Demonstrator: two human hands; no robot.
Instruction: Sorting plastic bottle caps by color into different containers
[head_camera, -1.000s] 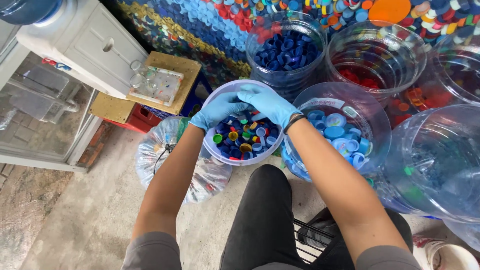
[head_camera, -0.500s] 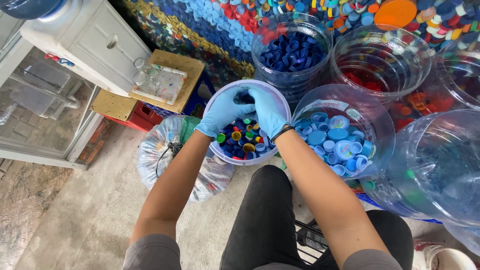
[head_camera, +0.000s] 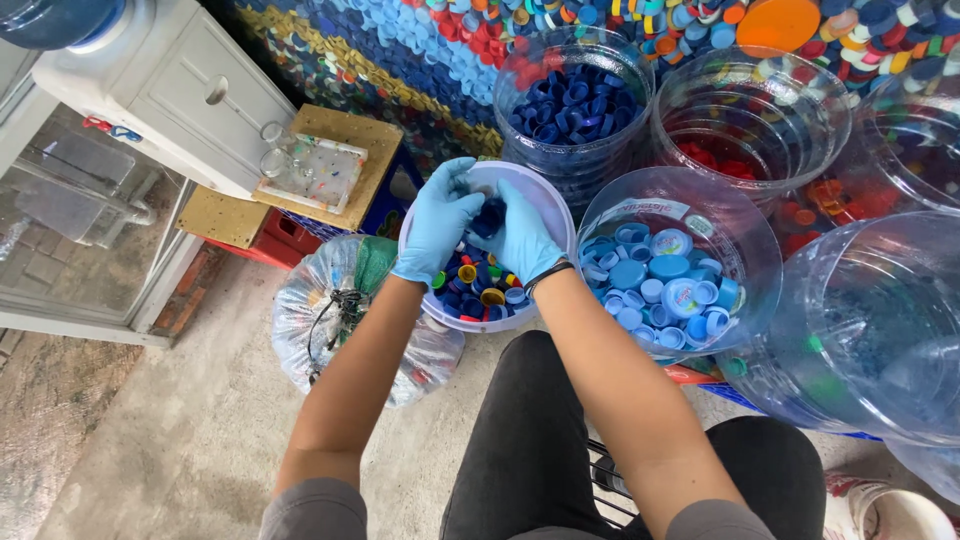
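Bottle caps of mixed colours fill a white bowl on the person's lap, where the gloved left hand and gloved right hand meet over it, fingers closed together on a dark blue cap. Sorting well here looks like a matter of pinching one cap at a time and checking its colour. Around the bowl stand clear jars: dark blue caps, light blue caps, red caps, with a knotted plastic bag beside the left arm.

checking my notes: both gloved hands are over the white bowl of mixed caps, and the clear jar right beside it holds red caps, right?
Not quite. In the head view the clear jar beside the white bowl holds light blue caps, not red. Both gloved hands, left hand and right hand, are over the bowl.
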